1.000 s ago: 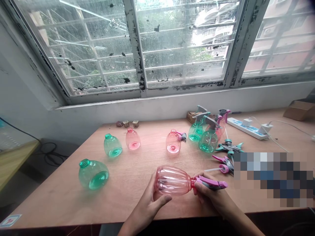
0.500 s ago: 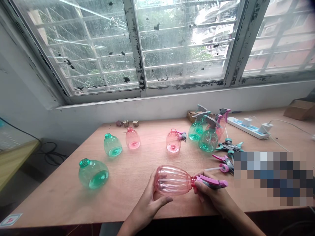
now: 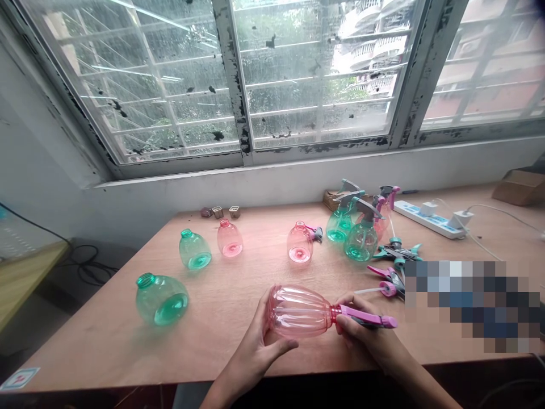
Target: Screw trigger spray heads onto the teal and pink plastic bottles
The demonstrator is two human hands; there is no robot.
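I hold a pink ribbed spray bottle [image 3: 298,311] sideways just above the wooden table [image 3: 106,346] near its front edge. My left hand [image 3: 259,352] is wrapped round the bottle's body from below, thumb on its front. My right hand [image 3: 366,339] is closed on the pink and grey trigger head [image 3: 368,319] at the bottle's neck. The bottle's base points left, the nozzle right.
Two green capless bottles [image 3: 162,300] [image 3: 194,250] and two pink ones [image 3: 230,240] [image 3: 299,243] lie on the table. Assembled green sprayers [image 3: 360,236] stand at the back right beside loose trigger heads [image 3: 394,267], a power strip [image 3: 430,220] and a cardboard box [image 3: 519,186]. A window runs behind.
The bottle and both hands have barely shifted; the trigger head has turned slightly in my right hand. The view has tilted a little.
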